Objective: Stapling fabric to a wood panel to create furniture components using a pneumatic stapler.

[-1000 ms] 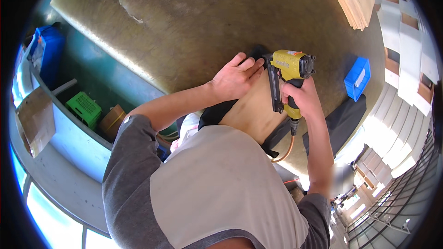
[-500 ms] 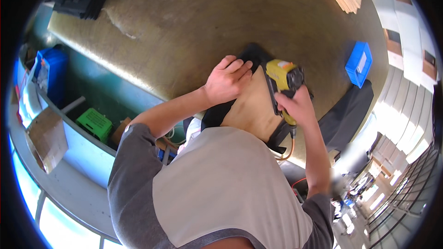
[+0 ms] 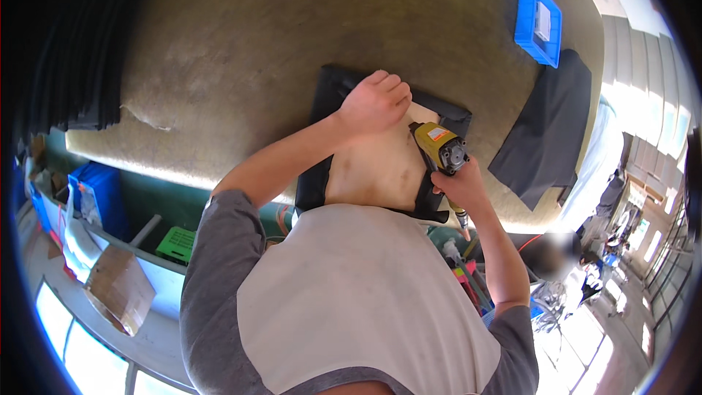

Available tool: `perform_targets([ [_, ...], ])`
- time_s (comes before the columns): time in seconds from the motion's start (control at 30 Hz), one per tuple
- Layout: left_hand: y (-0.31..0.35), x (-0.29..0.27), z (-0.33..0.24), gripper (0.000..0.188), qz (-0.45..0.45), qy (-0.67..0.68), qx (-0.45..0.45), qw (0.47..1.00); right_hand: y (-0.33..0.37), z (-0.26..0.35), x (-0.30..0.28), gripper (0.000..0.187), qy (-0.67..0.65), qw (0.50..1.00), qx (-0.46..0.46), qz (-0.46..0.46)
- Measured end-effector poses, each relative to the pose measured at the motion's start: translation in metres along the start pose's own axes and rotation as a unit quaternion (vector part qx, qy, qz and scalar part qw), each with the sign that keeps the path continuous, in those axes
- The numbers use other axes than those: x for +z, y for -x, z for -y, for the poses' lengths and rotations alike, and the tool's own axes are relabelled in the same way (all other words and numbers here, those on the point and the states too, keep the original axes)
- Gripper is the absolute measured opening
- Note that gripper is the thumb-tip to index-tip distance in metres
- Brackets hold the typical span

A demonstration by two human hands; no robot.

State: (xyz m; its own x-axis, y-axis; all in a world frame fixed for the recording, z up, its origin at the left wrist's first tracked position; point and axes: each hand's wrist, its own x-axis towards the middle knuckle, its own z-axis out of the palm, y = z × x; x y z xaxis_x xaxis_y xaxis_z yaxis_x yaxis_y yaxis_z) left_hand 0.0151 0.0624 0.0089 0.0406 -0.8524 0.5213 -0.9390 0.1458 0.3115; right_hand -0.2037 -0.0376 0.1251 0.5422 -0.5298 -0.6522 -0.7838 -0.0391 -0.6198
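In front of my body lies a pale wooden panel [image 3: 369, 170], with black fabric [image 3: 313, 189] folded over its borders. My left hand [image 3: 377, 102] rests over the panel's far part, its fingers curled in; whatever they pinch is hidden beneath them. A yellow and black staple gun [image 3: 437, 140] is gripped in my right hand [image 3: 462, 184]. Its nose lies over the panel's right side, close to the folded fabric there; I cannot tell whether it touches. An air hose fitting hangs from the handle's lower end.
Flat black fabric [image 3: 545, 132] lies on the brown table [image 3: 241, 22] to the right, beside a blue plastic bin [image 3: 540, 25]. Stacked black pieces [image 3: 80, 51] stand at the far left. Below the table's left edge are a green box [image 3: 175, 244] and a blue crate [image 3: 99, 201].
The panel has turned and sits squarer to me. My left hand, earlier looser with fingers apart, is now curled. The staple gun stays in my right hand. The whole view has shifted.
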Motion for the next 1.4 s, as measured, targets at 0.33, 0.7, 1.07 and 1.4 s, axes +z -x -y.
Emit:
perform_targets([
  [0.33,0.016,-0.018,-0.025,0.033,0.078,-0.11,-0.018,0.991,-0.004,0.0,-0.009,0.019,-0.007,0.999,0.032,0.019],
  [0.7,0.051,-0.023,-0.044,0.044,0.074,-0.036,-0.107,0.991,-0.026,0.033,-0.006,0.012,-0.124,0.991,0.047,0.015],
  [1.07,0.064,-0.07,-0.016,0.046,0.026,0.018,-0.108,0.994,-0.031,0.043,0.01,0.012,-0.118,0.992,0.034,0.023],
  [1.4,0.08,-0.058,-0.006,0.033,-0.02,0.01,-0.138,0.99,-0.047,0.086,0.032,0.013,-0.035,0.996,0.012,0.083],
])
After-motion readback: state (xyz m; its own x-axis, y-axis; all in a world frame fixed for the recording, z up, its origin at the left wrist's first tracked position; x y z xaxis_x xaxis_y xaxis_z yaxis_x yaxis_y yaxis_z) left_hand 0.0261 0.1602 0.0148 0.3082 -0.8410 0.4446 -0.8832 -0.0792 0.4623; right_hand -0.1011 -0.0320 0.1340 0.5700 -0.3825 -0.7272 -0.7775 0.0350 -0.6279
